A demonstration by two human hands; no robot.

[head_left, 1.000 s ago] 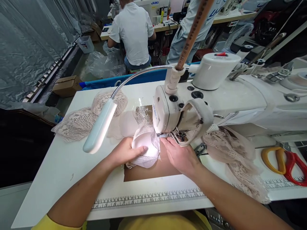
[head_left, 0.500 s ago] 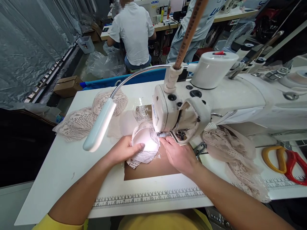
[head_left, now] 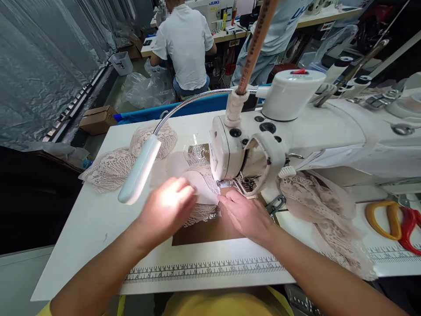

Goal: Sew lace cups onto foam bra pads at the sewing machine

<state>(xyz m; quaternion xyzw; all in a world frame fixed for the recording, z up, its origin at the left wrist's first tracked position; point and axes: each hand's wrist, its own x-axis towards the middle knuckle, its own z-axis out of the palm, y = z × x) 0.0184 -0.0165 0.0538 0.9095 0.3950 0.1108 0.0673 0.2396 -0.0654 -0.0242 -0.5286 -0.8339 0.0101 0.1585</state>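
A pale lace bra cup lies under the needle area of the white sewing machine, its smooth inner side facing up. My right hand pinches the cup's right edge close to the presser foot. Over the cup's left side is my left hand, raised, brightly lit and smeared by motion. Its fingers look curled, but whether they touch the cup is unclear. Patterned lace shows along the cup's lower edge, above a brown plate set in the table.
Lace cups rest on the left of the table, below a lamp on a bendable neck. At right are a lace pile and scissors with yellow and red handles. A printed ruler runs along the front. Two people are beyond.
My left hand has left its thumb-on-cup hold and risen, turning over the cup's left side. The cup has tipped flatter. My right hand stays by the presser foot.
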